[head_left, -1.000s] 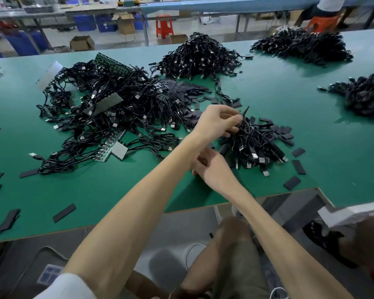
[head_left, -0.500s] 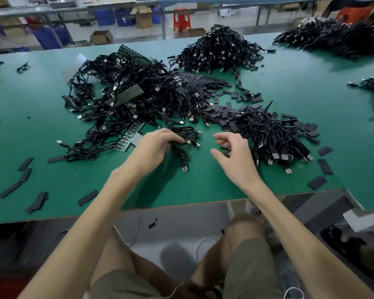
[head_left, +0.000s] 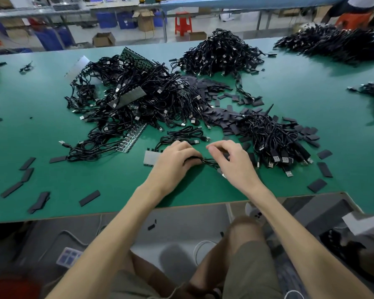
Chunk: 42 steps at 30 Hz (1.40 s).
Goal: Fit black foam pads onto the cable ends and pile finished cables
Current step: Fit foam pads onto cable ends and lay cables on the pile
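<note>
Hands converged since the earlier frame; left hand (head_left: 173, 162) and right hand (head_left: 233, 164) each kept a curled grip on one cable (head_left: 207, 161); no pad visibly fitted; finished pile (head_left: 272, 137) small, tangle (head_left: 138, 104) large; likely early.

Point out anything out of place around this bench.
A small black piece, likely a foam pad, lies on the floor below the table edge. Loose foam pads are strewn across the table's near left, away from the cable being handled. Circuit board strips sit tangled in the cable heap.
</note>
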### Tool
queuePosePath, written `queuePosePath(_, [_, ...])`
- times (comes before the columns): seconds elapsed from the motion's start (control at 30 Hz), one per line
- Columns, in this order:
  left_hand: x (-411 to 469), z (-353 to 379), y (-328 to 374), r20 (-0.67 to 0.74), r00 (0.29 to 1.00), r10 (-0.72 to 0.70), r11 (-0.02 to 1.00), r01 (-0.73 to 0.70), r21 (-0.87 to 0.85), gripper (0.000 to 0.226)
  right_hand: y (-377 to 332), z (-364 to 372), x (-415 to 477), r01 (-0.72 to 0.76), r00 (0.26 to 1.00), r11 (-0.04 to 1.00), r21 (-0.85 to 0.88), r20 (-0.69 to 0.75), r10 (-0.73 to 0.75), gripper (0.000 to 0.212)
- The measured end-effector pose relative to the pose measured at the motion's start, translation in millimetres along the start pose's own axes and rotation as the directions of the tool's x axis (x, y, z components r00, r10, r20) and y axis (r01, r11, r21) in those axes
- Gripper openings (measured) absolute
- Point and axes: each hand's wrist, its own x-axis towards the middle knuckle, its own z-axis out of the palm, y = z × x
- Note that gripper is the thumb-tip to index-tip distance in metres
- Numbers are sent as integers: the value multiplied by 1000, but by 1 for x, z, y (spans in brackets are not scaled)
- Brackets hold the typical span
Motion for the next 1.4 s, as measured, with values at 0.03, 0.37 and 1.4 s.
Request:
queuePosePath(0.03, [1, 1, 2, -38, 999, -10, 1000, 10, -1, 14, -1, 0, 0, 0, 1000, 1000, 5, 14, 0, 22])
queuePosePath(0.37, [-1, -24, -23, -108, 934, -340, 940, 332, -83, 33, 2, -2, 2, -15, 996, 992, 129, -85, 26, 16])
queuePosePath(1.4, [-15, -13, 13, 58, 954, -295, 783, 276, -557, 28, 4, 1, -3, 128, 989, 992, 10, 79, -128, 23])
